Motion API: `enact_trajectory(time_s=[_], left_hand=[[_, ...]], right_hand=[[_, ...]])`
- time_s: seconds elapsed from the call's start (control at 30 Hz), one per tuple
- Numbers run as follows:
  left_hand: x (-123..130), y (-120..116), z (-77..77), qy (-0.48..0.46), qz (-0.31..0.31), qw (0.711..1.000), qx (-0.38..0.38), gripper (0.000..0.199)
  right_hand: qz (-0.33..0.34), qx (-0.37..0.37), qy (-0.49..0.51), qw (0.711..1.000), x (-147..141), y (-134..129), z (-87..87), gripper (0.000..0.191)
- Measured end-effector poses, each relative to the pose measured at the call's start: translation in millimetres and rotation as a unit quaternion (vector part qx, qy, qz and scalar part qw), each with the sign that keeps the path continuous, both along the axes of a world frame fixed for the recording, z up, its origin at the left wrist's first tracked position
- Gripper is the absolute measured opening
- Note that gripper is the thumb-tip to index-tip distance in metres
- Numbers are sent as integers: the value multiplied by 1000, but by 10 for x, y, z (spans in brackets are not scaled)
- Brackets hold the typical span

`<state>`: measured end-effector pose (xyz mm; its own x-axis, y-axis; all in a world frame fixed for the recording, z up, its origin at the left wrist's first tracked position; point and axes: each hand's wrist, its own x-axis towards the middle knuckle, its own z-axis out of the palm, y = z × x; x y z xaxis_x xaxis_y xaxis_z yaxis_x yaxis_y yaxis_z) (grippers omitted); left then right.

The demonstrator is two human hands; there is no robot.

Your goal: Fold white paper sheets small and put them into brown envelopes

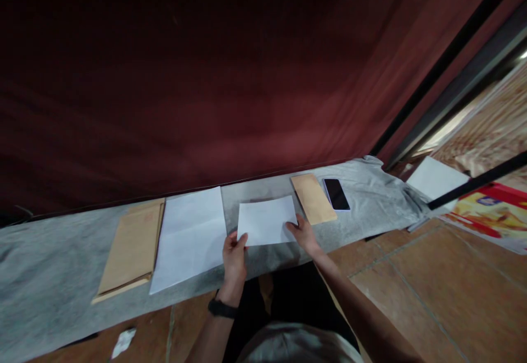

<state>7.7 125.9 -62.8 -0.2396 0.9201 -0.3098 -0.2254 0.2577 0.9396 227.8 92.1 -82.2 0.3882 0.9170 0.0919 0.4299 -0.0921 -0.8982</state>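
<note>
A folded white sheet (267, 220) is held between my two hands above the grey cloth. My left hand (235, 256) pinches its lower left corner, thumb on top. At its lower right edge, my right hand (303, 233) grips the paper with the thumb over it. Larger white sheets (189, 236) lie to the left, beside a stack of brown envelopes (132, 246). Just right of the held paper rests a single brown envelope (313, 198), and beyond it a phone (336, 194) with a dark screen.
The grey cloth (49, 269) covers a long narrow surface against a dark red curtain (230, 88). On the right are a black bar, a white board (436, 179) and a red and yellow box (494, 214). A crumpled white scrap (123, 342) lies on the tiled floor.
</note>
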Motion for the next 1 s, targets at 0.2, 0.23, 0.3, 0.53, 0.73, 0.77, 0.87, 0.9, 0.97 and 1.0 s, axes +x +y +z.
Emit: enact_trajectory(time_s=[0.2,0.23,0.3,0.53,0.73,0.77,0.87,0.9,0.97,1.0], left_hand=[[-105,-61,-34,325,-115,934,96,49],[-90,-81,-26,371,-135,914,93,49],[-60,-113,-12,445,-167,876,79,47],[-51,-108,19,569,-238,783,79,36],[-46,-172,97,639,-236,727,88,37],[-10,-194,114,658,-220,711,111,37],[177,-238,184,682,-216,663,221,39],[248,-237,214,679,-229,650,252,41],[364,-215,274,680,-246,631,282,46],[400,-195,298,687,-244,625,279,49]], right_hand=[[-45,-45,-123,990,5,-62,-118,37],[-50,-42,-163,985,-16,-87,-118,41],[-54,-28,-251,966,-60,-133,-85,50],[31,12,-406,913,-326,-173,69,53],[145,-4,-422,895,-446,-166,-78,48],[144,-7,-419,896,-441,-169,-92,48],[147,-10,-415,898,-420,-179,-92,50],[151,-11,-414,897,-416,-182,-83,50],[157,-12,-413,897,-414,-186,-62,50],[156,-12,-412,897,-415,-187,-52,50]])
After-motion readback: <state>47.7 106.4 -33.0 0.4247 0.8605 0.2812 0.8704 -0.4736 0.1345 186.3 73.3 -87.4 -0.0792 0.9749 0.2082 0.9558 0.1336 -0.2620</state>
